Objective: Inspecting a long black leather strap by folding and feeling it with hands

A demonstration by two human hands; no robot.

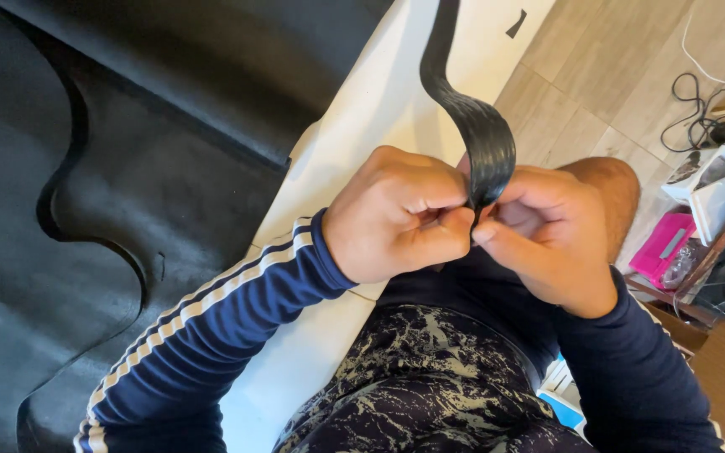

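Both hands meet above the lap: the left hand (396, 214) and right hand (547, 235) each pinch the ribbed black strip (484, 143), grips pressed together on it.

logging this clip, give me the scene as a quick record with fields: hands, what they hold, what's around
left hand: left hand, pinching the strip's lower end
right hand: right hand, pinching the same end from the other side
held item: black ribbed strip, curving up out of frame
work surface: white board under a large black sheet
floor: pale wood floor with cables
nearby: pink box
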